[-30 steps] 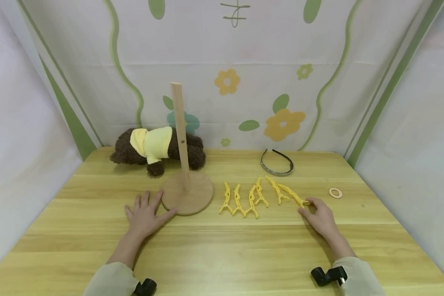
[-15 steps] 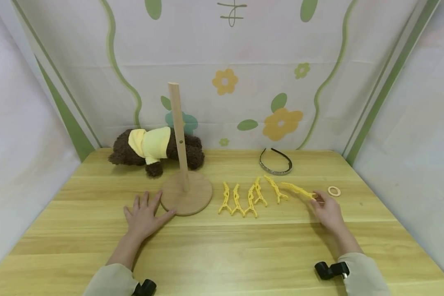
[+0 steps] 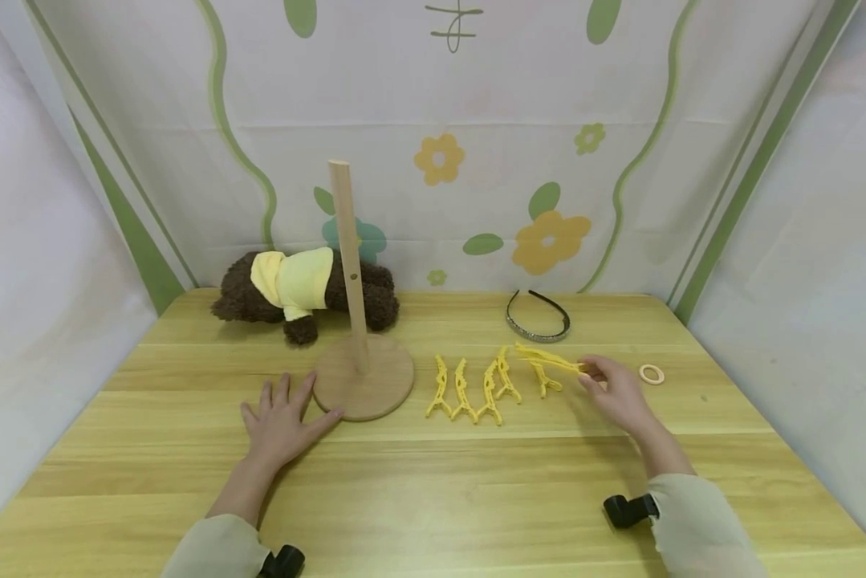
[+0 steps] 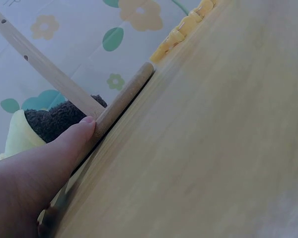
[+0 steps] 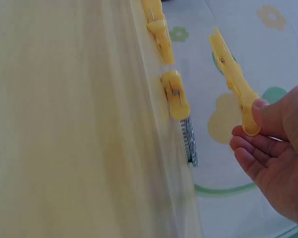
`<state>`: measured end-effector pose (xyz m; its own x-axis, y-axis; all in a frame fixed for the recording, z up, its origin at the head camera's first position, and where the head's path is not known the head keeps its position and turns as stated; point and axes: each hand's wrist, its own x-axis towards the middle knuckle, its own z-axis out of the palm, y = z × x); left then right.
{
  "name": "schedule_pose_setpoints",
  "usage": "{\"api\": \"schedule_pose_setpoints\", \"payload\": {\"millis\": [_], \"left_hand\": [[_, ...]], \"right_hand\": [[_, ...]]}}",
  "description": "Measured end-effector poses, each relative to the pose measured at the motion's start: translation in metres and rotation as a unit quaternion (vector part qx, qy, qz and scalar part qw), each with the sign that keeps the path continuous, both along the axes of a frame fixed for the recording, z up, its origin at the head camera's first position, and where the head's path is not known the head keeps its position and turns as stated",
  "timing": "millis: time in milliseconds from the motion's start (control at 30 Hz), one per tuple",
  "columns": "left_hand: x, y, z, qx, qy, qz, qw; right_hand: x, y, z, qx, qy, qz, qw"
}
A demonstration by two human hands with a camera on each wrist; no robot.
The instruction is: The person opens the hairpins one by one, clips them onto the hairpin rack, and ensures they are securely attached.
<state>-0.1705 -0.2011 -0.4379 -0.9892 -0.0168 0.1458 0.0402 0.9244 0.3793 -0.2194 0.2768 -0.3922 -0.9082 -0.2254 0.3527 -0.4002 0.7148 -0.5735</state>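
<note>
My right hand (image 3: 616,395) pinches a yellow crocodile hair clip (image 5: 232,77) by its handle end, between thumb and fingers. In the right wrist view this clip is raised above the table, its long end pointing up and away. From the head it overlaps another yellow clip (image 3: 546,384) lying beneath. More such clips (image 3: 461,392) lie in a row to the left. My left hand (image 3: 281,429) lies with fingers spread on the table, its thumb (image 4: 77,138) at the rim of the round wooden base (image 3: 385,389). An upright wooden post (image 3: 347,233) rises from that base.
Behind the stand a dark brown plush toy (image 3: 306,277) in a yellow top lies on its side. A glittery headband (image 3: 538,335) sits at the back, right of centre. One pale ring (image 3: 652,374) is right of my right hand. Printed fabric walls enclose the table.
My right hand drew the rightmost clip rightward, then lifted it and brought it back left over the neighbouring clip. The left hand stayed at the stand's base.
</note>
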Motion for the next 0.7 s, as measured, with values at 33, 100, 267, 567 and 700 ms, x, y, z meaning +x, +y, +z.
{"api": "schedule_pose_setpoints", "payload": {"millis": [33,100,267,567,700], "left_hand": [[0.0,0.0,0.0,0.0,0.0,0.0,1.0],[0.0,0.0,0.001,0.001,-0.001,0.0,1.0],[0.001,-0.001,0.001,-0.001,-0.001,0.002,1.0],[0.003,0.001,0.003,0.006,0.005,-0.001,1.0],[0.003,0.001,0.003,0.007,0.006,-0.002,1.0]], "right_hand": [[-0.001,-0.004,0.001,0.0,-0.005,0.003,1.0],[-0.004,-0.014,0.003,0.001,-0.015,0.008,0.9999],[-0.011,-0.042,0.01,-0.007,-0.015,0.021,0.9996],[-0.024,-0.099,0.014,-0.035,-0.021,0.083,0.9957],[-0.029,-0.125,0.013,-0.04,-0.022,0.103,0.9937]]}}
